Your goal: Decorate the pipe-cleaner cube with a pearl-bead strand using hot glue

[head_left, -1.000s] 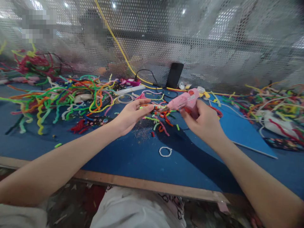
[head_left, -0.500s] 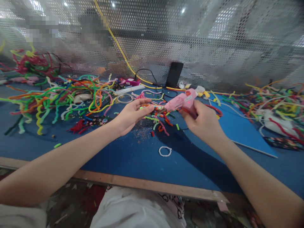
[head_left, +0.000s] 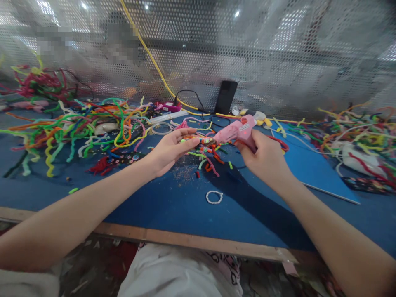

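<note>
My right hand [head_left: 264,159] grips a pink glue gun [head_left: 236,130] above the blue table, its nozzle pointing left. The nozzle tip meets a short multicoloured pipe-cleaner piece [head_left: 201,139] that my left hand [head_left: 170,150] pinches between thumb and fingers. Under both hands lie several cut bits of red, green and pink pipe cleaner [head_left: 210,161]. A small white bead ring [head_left: 214,197] rests on the table nearer to me.
A big tangle of coloured pipe cleaners [head_left: 80,123] covers the left of the table, another pile [head_left: 355,132] the right. A black phone [head_left: 227,97] leans on the perforated back screen, with a yellow cable [head_left: 154,62]. A blue sheet [head_left: 309,169] lies at right. The wooden table edge [head_left: 185,239] is close.
Hardly anything has moved. The glue gun's nozzle has crept slightly left, closer onto the piece in my left hand; the view shifted a little.
</note>
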A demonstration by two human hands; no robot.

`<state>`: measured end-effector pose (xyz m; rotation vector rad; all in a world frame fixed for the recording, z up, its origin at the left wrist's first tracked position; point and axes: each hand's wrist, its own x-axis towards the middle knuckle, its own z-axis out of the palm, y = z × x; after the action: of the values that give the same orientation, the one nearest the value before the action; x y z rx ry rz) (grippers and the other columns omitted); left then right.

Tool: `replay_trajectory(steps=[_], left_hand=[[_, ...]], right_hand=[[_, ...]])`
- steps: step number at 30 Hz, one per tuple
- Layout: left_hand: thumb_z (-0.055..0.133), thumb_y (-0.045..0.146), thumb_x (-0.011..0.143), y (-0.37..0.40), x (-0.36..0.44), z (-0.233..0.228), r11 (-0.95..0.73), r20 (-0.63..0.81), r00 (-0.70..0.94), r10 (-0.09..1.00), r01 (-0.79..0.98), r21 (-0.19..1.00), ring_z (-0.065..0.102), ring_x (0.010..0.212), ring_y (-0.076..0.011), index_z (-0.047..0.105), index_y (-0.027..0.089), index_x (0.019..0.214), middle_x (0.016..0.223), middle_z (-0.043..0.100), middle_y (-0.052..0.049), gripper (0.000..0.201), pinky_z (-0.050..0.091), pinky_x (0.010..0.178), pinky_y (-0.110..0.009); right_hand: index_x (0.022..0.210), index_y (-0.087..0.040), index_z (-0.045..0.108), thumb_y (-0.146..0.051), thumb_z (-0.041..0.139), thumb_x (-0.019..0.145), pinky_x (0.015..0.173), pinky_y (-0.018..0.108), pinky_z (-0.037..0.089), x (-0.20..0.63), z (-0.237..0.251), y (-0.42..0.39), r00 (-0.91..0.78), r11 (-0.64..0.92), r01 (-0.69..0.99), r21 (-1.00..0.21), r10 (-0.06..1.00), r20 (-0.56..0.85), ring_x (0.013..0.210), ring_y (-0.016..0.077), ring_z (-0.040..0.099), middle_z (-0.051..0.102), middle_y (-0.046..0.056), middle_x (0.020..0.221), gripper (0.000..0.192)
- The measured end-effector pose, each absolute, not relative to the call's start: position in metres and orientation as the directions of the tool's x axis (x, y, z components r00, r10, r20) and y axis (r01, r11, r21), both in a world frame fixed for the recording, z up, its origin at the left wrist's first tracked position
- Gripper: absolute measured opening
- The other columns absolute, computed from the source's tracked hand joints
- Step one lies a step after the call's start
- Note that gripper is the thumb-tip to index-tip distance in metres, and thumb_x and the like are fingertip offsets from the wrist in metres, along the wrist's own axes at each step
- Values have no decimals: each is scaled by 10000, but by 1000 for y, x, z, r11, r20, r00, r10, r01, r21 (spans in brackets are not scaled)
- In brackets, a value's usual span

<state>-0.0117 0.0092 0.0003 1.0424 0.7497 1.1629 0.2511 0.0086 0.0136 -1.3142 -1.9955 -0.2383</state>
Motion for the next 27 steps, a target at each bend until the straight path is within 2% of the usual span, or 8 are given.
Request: replay_trajectory(steps=[9, 15, 19, 22, 27], left_hand=[[828, 169, 803, 8, -12, 2, 86, 22, 266, 964, -387, 918, 674, 904, -89, 670, 163, 1137, 1105, 738, -43, 370, 510, 847, -204], [827, 164, 802, 7, -12, 3, 97, 16, 275, 961, -394, 914, 669, 886, -84, 677, 159, 1136, 1077, 737, -38, 366, 513, 848, -196], [819, 158, 807, 7, -11, 3, 92, 19, 269, 963, -395, 914, 666, 866, -82, 681, 154, 1111, 1056, 734, -33, 334, 514, 848, -201], [821, 167, 807, 8, -11, 1, 86, 25, 266, 964, -397, 914, 664, 858, -84, 683, 150, 1090, 1041, 733, -31, 316, 519, 862, -212], [830, 182, 807, 10, -12, -1, 101, 13, 271, 962, -402, 910, 669, 876, -83, 688, 155, 1121, 1071, 735, -39, 346, 526, 850, -193]], right_hand=[[698, -274, 287, -257, 606, 828, 515, 314, 298, 252, 15, 8, -228, 460, 872, -167, 684, 693, 484, 170, 386, 372, -38, 526, 345], [738, -260, 400, -268, 590, 845, 542, 331, 351, 252, 14, 8, -217, 428, 893, -143, 685, 696, 537, 202, 477, 490, 4, 579, 218], [856, -228, 515, -279, 559, 875, 588, 370, 398, 252, 11, 6, -186, 360, 929, -89, 662, 726, 671, 274, 595, 641, 102, 759, 70], [969, -204, 556, -297, 545, 900, 615, 397, 426, 250, 9, 3, -176, 302, 953, -24, 615, 769, 794, 327, 638, 683, 161, 908, 117], [1037, -196, 557, -391, 557, 929, 595, 395, 425, 248, 10, -3, -164, 246, 969, 18, 587, 793, 860, 349, 648, 666, 166, 922, 222]])
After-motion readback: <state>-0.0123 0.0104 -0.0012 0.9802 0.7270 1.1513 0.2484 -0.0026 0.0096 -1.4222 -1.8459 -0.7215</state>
